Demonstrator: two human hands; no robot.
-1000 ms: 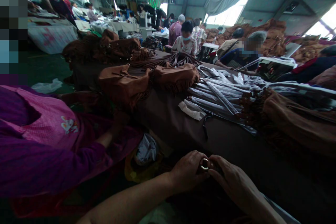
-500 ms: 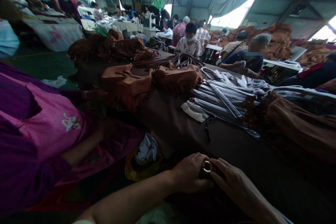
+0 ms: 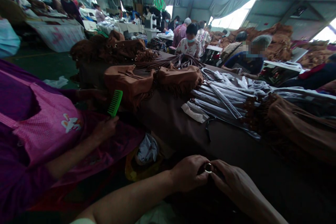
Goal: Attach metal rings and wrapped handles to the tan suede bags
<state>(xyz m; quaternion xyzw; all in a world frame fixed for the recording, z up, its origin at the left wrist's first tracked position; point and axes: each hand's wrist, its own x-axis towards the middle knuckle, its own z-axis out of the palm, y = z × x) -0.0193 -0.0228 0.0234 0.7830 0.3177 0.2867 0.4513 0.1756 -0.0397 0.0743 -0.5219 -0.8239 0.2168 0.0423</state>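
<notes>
At the bottom centre, a small shiny metal ring sits between the fingertips of my two hands. My left hand is closed, its thumb and fingers pinching at the ring's left side. From the right, my right hand pinches the ring's other side, fingers bent and closed. Dark material lies under both hands, too dim to make out. Just beyond them spreads the dark brown table cover.
To the left, a co-worker in a pink apron holds a green comb by fringed brown bags. White-wrapped straps lie ahead; another brown bag is at right. A bag-lined container stands left of my hands.
The co-worker's near hand has come up with a green comb in view. My hands stay together at the ring, which has shifted and turned slightly.
</notes>
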